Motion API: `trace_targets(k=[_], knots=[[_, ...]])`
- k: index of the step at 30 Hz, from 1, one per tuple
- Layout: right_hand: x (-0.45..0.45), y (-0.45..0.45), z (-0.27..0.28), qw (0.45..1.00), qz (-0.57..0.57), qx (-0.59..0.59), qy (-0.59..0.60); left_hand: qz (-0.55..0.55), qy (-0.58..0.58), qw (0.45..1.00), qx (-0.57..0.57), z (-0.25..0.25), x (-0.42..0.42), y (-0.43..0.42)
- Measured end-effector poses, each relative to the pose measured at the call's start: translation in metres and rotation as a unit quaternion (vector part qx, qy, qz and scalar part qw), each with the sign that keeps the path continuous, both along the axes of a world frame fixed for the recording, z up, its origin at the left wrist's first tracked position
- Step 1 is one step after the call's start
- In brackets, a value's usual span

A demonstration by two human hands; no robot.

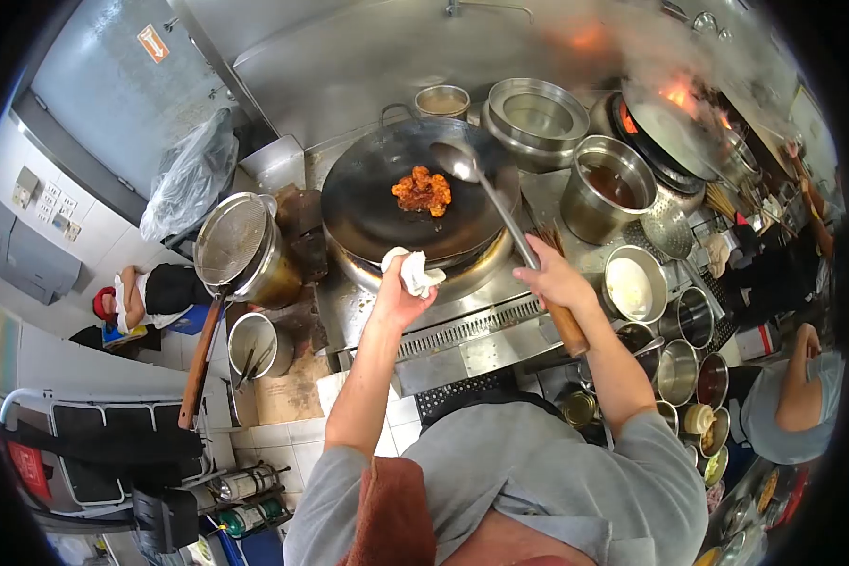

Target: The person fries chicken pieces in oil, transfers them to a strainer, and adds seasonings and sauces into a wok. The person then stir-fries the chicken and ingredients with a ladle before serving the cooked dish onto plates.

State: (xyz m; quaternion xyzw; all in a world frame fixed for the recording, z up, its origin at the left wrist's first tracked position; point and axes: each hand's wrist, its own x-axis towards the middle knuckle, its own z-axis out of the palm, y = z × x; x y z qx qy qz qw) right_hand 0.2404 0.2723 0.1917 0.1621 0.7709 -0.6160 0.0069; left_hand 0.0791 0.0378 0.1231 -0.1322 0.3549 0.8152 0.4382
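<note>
My left hand (398, 304) is closed on a folded white cloth (415, 272) at the near rim of a large dark wok (363, 193). Whether the cloth also wraps a wok handle is hidden. In my right hand (558, 278) is a long metal ladle (507, 217) with a wooden grip, its bowl over the wok's far right side. Browned, red-glazed food pieces (423, 191) sit in a small heap in the middle of the wok, to the left of the ladle bowl and apart from it.
Right of the wok stand a pot of brown liquid (615, 179), a wide pot (540, 111) and a white-filled container (632, 286). Flames (679, 94) rise at another wok. A strainer (231, 241) rests on a pot at left. Co-workers (797, 401) (151, 294) stand on both sides.
</note>
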Motion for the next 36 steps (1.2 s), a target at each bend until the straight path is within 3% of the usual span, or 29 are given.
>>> trace_targets(k=[4, 6, 7, 9, 13, 14, 16, 18, 20, 22, 23, 24, 26, 27, 28, 30, 34, 35, 36], knots=[[0.037, -0.004, 0.027, 0.996, 0.071, -0.036, -0.038, -0.053, -0.024, 0.998, -0.008, 0.002, -0.014, -0.002], [0.061, -0.017, 0.046, 0.995, 0.075, 0.037, -0.060, -0.035, -0.038, 0.997, 0.062, -0.020, -0.032, 0.010], [0.070, -0.022, 0.058, 0.994, 0.077, 0.035, -0.063, -0.025, -0.041, 0.998, 0.041, -0.034, -0.041, 0.017], [0.084, -0.029, 0.082, 0.969, 0.114, 0.194, -0.100, 0.022, -0.011, 1.000, -0.013, -0.039, -0.029, 0.026], [0.104, -0.028, 0.117, 0.933, 0.207, 0.234, -0.180, 0.019, -0.004, 1.000, 0.004, 0.006, 0.031, 0.000], [0.100, -0.027, 0.110, 0.935, 0.202, 0.233, -0.175, 0.029, -0.015, 0.999, 0.011, 0.015, 0.039, -0.004], [0.089, -0.024, 0.072, 0.878, 0.260, 0.402, -0.021, 0.003, -0.023, 0.998, 0.052, -0.004, 0.023, -0.008], [0.059, -0.033, 0.048, 0.887, 0.232, 0.400, -0.016, 0.031, 0.012, 0.999, 0.014, -0.006, 0.004, 0.000], [0.031, -0.044, 0.016, 0.885, 0.219, 0.409, -0.050, 0.058, 0.020, 0.996, 0.059, -0.029, 0.006, 0.009], [0.013, -0.047, -0.014, 0.904, 0.146, 0.402, 0.024, 0.009, 0.013, 0.996, 0.092, -0.050, 0.044, 0.003], [0.021, -0.050, -0.009, 0.903, 0.143, 0.404, 0.027, 0.044, -0.003, 0.998, 0.034, -0.044, 0.074, -0.005], [0.033, -0.056, 0.002, 0.899, 0.139, 0.413, 0.043, 0.043, -0.057, 0.995, 0.063, -0.036, 0.096, -0.014], [0.056, -0.065, 0.041, 0.897, 0.135, 0.418, 0.056, 0.007, 0.003, 0.997, 0.071, -0.018, 0.107, -0.024], [0.074, -0.071, 0.071, 0.921, 0.143, 0.360, -0.027, 0.045, -0.037, 0.993, 0.105, -0.046, 0.084, -0.020], [0.087, -0.076, 0.088, 0.935, 0.151, 0.300, -0.112, 0.074, -0.029, 0.995, 0.055, -0.011, 0.074, -0.020], [0.105, -0.070, 0.097, 0.937, 0.178, 0.271, -0.133, 0.055, -0.015, 0.998, -0.012, 0.026, 0.044, -0.026], [0.088, -0.064, 0.095, 0.928, 0.205, 0.280, -0.132, -0.019, 0.005, 1.000, -0.015, 0.014, 0.012, -0.023], [0.072, -0.052, 0.063, 0.915, 0.225, 0.333, -0.024, -0.014, 0.008, 1.000, 0.003, 0.010, 0.016, -0.020], [0.054, -0.059, 0.061, 0.919, 0.210, 0.327, -0.072, -0.007, 0.015, 1.000, 0.023, 0.005, 0.020, -0.016]])
